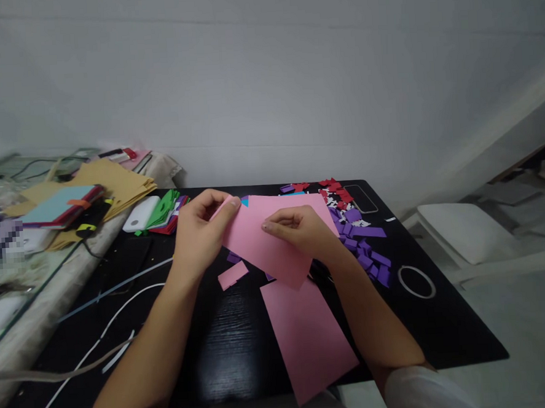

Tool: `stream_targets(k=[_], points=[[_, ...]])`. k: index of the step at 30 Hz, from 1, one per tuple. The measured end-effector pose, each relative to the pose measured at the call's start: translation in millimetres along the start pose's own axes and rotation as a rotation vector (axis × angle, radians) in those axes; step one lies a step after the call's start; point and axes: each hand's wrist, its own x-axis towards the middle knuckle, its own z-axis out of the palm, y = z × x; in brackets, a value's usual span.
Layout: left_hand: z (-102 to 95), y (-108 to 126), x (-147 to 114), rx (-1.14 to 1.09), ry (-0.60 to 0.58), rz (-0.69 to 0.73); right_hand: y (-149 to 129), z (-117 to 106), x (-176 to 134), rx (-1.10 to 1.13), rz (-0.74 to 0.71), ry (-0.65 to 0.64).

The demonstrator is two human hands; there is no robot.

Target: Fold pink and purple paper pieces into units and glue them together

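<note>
My left hand (205,233) pinches a sheet of pink paper (266,253) at its left edge, thumb in front. The sheet is tilted above the black table. In front of the sheet is my right hand (299,230), thumb and index fingertips pressed together. Whatever they may hold is too small to make out. A second sheet of pink paper (311,337) lies below, reaching over the table's front edge. To its left rests a small pink paper rectangle (233,275). Cut purple paper pieces (371,259) are heaped right of my right hand.
Red and white paper scraps (339,194) lie at the back right of the black table (225,342). Green folded papers (162,209) and a white device (141,214) stand at the back left. A white cable (109,325) crosses the left side. A white stool (468,232) is at right.
</note>
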Motion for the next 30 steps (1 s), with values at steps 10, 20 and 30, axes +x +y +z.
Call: stream_targets(k=[10, 20, 30], points=[[-1.7, -2.5, 1.1, -0.037, -0.005, -0.054, -1.0, 0.3, 0.3, 0.012, 0.009, 0.050], [-3.9, -4.3, 2.5, -0.065, 0.063, -0.039, 0.1, -2.7, 1.6, -0.011, 0.049, 0.083], [-9.1, -5.5, 5.3, -0.041, 0.145, -0.005, -5.6, -9.6, -0.8, -0.046, 0.088, 0.006]])
